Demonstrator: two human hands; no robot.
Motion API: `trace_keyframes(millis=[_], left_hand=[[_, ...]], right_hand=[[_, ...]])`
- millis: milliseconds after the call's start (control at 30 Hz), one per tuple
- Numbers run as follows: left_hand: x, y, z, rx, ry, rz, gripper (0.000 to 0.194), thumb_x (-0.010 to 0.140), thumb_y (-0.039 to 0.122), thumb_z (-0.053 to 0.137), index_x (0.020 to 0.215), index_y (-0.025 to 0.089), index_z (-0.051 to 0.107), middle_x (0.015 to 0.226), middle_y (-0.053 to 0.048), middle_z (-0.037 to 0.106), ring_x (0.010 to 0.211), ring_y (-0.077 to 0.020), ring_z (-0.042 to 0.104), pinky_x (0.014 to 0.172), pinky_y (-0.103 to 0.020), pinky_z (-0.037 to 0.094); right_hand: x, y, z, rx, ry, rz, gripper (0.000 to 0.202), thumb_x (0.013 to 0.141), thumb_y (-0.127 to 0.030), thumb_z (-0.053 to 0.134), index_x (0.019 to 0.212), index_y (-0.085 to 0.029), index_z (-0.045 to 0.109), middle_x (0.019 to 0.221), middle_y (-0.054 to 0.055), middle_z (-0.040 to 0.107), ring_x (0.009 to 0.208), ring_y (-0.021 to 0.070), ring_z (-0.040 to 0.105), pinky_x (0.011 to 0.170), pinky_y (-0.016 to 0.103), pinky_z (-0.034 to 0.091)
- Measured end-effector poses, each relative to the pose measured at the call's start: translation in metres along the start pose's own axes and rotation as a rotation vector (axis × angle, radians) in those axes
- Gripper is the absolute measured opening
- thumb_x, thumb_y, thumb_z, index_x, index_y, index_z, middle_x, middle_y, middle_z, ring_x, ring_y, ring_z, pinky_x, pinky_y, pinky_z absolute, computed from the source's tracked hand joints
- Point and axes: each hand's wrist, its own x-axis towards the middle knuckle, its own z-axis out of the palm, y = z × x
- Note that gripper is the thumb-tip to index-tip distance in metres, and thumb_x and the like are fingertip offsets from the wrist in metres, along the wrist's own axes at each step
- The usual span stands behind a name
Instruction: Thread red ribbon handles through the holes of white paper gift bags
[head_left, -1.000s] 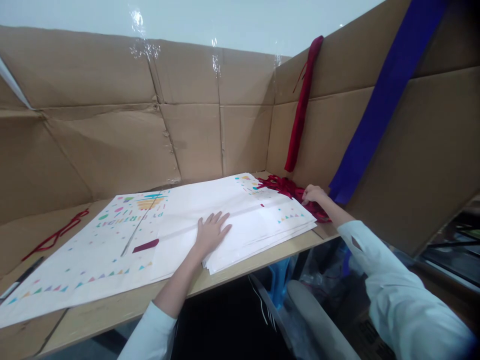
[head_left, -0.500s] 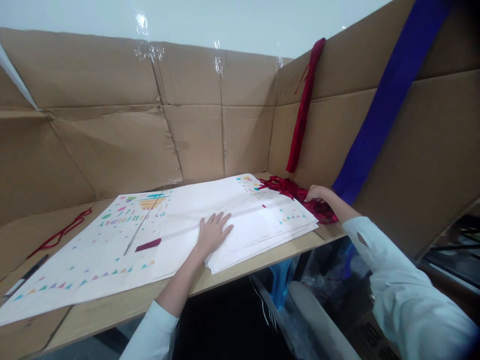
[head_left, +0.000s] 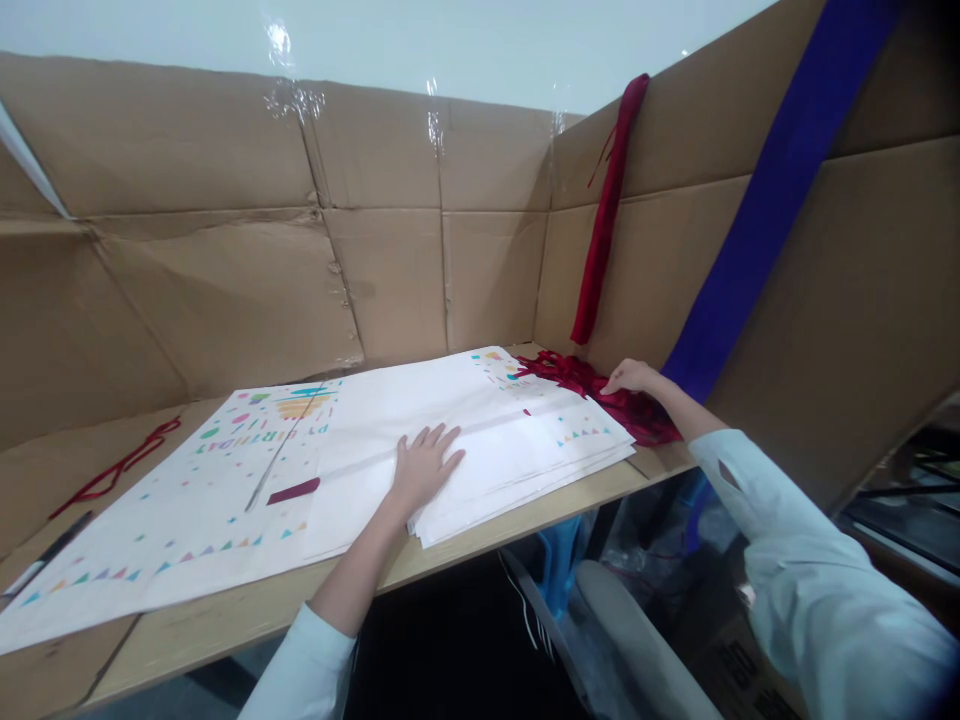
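My left hand [head_left: 425, 464] lies with spread fingers on a stack of white printed sheets [head_left: 517, 465]. Over the pile of dark red ribbons [head_left: 641, 415] at the right, my right hand [head_left: 628, 378] has its thumb and fingers pinched together at the ribbons; what is between the fingertips is too small to make out. To the left spreads a white sheet with coloured birthday print [head_left: 187, 510]. On that sheet are a dark red strip [head_left: 294, 491] and a thin grey tool or cord [head_left: 262, 478].
Cardboard walls [head_left: 390, 270] stand behind and to the right. A red ribbon bundle [head_left: 600, 240] and a wide blue band [head_left: 780, 200] hang at the right. A red ribbon loop [head_left: 120, 470] and a dark pen-like item [head_left: 56, 550] lie at the left.
My right hand has moved slightly left and up over the ribbon pile. My left hand stays flat on the sheets.
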Motion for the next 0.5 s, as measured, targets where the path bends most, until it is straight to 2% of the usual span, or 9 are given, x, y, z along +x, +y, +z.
trace_keyframes(millis=[100,167,233,267,333,433,467,500], left_hand=[[0.0,0.0,0.0,-0.002,0.012,0.005,0.05,0.09,0.055,0.02,0.135,0.037,0.033,0.141,0.002,0.034,0.129,-0.0252,0.03,0.101,-0.054,0.02],[0.0,0.0,0.001,-0.001,0.015,0.007,0.05,0.09,0.055,0.019,0.135,0.038,0.033,0.141,0.003,0.034,0.128,-0.0251,0.031,0.101,-0.055,0.02],[0.0,0.0,0.0,0.0,0.013,0.007,0.051,0.09,0.055,0.019,0.135,0.038,0.034,0.14,0.003,0.034,0.129,-0.0251,0.031,0.101,-0.055,0.02],[0.0,-0.001,0.0,0.0,0.012,0.006,0.051,0.09,0.056,0.019,0.135,0.038,0.034,0.14,0.003,0.034,0.129,-0.025,0.031,0.101,-0.055,0.02],[-0.001,-0.001,0.001,0.0,0.014,0.004,0.051,0.09,0.056,0.019,0.135,0.038,0.034,0.141,0.003,0.034,0.129,-0.0248,0.03,0.101,-0.055,0.02],[-0.001,-0.001,0.001,-0.006,0.014,0.006,0.05,0.09,0.055,0.02,0.135,0.038,0.034,0.141,0.003,0.034,0.129,-0.0249,0.03,0.101,-0.054,0.02],[-0.001,-0.001,0.001,-0.009,0.012,0.007,0.05,0.09,0.055,0.02,0.135,0.038,0.034,0.141,0.003,0.034,0.129,-0.025,0.03,0.101,-0.054,0.02],[-0.001,-0.001,0.001,-0.012,0.009,0.007,0.05,0.09,0.055,0.02,0.135,0.037,0.034,0.141,0.003,0.034,0.129,-0.025,0.03,0.101,-0.054,0.02]], right_hand=[[-0.005,-0.004,-0.004,0.092,-0.17,-0.059,0.015,0.068,-0.024,0.067,0.078,-0.013,0.069,0.077,0.006,0.063,0.074,0.0174,0.056,0.057,0.022,0.046],[-0.008,-0.008,-0.007,0.072,-0.24,-0.084,0.011,0.071,-0.016,0.062,0.079,-0.011,0.068,0.082,0.008,0.063,0.076,0.0172,0.055,0.059,0.024,0.047],[-0.012,-0.014,-0.011,0.027,-0.291,-0.072,0.008,0.071,-0.011,0.06,0.075,-0.009,0.067,0.083,0.01,0.063,0.076,0.0175,0.055,0.064,0.027,0.047],[-0.015,-0.017,-0.014,0.005,-0.262,-0.061,0.007,0.071,-0.009,0.06,0.074,-0.009,0.066,0.083,0.011,0.063,0.077,0.0178,0.055,0.067,0.028,0.048],[-0.02,-0.025,-0.024,-0.037,-0.06,-0.038,0.009,0.073,-0.01,0.059,0.079,-0.01,0.066,0.087,0.013,0.062,0.082,0.0207,0.056,0.074,0.032,0.047],[-0.027,-0.04,-0.046,-0.033,0.554,0.004,0.029,0.089,-0.019,0.038,0.108,-0.01,0.058,0.109,0.017,0.056,0.101,0.0261,0.052,0.087,0.039,0.04],[-0.028,-0.045,-0.055,-0.004,0.684,-0.015,0.033,0.092,-0.021,0.032,0.113,-0.01,0.055,0.111,0.017,0.054,0.103,0.0261,0.051,0.089,0.038,0.039],[-0.028,-0.05,-0.063,0.021,0.725,-0.059,0.034,0.093,-0.023,0.031,0.113,-0.01,0.054,0.109,0.016,0.055,0.103,0.0256,0.052,0.089,0.037,0.039]])
